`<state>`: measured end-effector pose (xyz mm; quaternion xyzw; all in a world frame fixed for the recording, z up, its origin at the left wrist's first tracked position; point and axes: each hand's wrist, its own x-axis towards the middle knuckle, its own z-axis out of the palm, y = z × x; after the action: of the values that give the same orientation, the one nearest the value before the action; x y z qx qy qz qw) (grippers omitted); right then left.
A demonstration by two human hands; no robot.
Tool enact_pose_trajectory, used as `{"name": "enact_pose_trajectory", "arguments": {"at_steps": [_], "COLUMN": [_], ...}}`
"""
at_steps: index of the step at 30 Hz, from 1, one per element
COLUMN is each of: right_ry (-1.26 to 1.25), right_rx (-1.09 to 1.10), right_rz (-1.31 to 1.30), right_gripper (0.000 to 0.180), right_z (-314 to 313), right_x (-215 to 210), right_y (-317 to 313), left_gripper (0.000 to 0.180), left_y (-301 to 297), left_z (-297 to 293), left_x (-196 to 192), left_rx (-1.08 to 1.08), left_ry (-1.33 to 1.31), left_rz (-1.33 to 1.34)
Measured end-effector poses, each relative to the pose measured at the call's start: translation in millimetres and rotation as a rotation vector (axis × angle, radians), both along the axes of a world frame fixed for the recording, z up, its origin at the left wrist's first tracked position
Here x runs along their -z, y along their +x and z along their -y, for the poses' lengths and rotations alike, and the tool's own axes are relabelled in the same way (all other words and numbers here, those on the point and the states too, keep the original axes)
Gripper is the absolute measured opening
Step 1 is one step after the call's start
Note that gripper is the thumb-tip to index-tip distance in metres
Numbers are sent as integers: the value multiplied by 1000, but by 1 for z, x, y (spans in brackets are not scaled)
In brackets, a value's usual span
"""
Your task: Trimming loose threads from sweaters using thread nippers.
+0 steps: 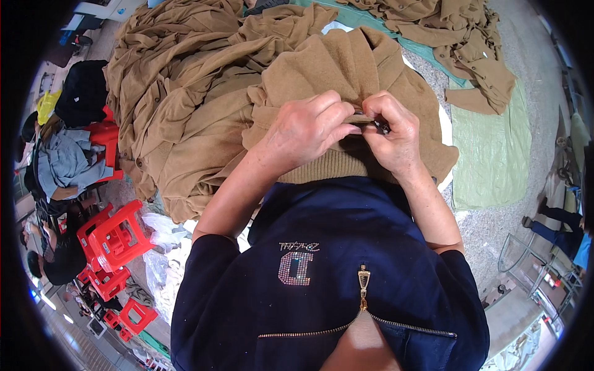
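Observation:
A brown knit garment (309, 77) with a ribbed hem (328, 166) lies across my lap. My left hand (306, 127) pinches a folded edge of it between thumb and fingers. Close beside it, my right hand (394, 133) is closed, its curled fingers at the same edge. A small dark, shiny metal piece (382, 127) shows in the right hand's grip; most of it is hidden, so its kind cannot be made out. The fingertips of both hands nearly meet over the cloth.
A large heap of brown knitwear (185, 93) rises ahead and to the left. More brown buttoned garments (461, 37) lie at the far right by a pale green woven sheet (492, 154). Red plastic stools (120, 238) stand at left; a metal-framed cart (526, 263) is at right.

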<state>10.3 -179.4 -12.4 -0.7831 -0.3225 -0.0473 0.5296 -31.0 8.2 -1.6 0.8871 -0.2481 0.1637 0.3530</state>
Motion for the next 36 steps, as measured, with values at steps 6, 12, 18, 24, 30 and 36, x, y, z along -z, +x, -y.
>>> {"name": "enact_pose_trajectory", "arguments": {"at_steps": [6, 12, 18, 24, 30, 36], "right_ry": [83, -23, -556, -418, -396, -647], "right_rx": [34, 130, 100, 60, 231, 175], "right_rz": [5, 28, -176, -281, -183, -325], "right_gripper": [24, 22, 27, 15, 16, 19], "right_z": [0, -3, 36, 79, 83, 96], "right_x": [7, 3, -10, -1, -23, -23], "right_y": [1, 2, 0, -9, -8, -4], "left_gripper": [26, 17, 29, 9, 10, 8], "left_y": [7, 26, 19, -19, -22, -18], "left_z": [3, 14, -31, -99, -72, -56], "left_x": [7, 19, 21, 24, -3, -11], "left_rx": [18, -135, -118, -126, -9, 164], "left_ry": [4, 5, 0, -574, -921, -1118], "left_rz": [125, 313, -207, -910, -905, -1029]}}
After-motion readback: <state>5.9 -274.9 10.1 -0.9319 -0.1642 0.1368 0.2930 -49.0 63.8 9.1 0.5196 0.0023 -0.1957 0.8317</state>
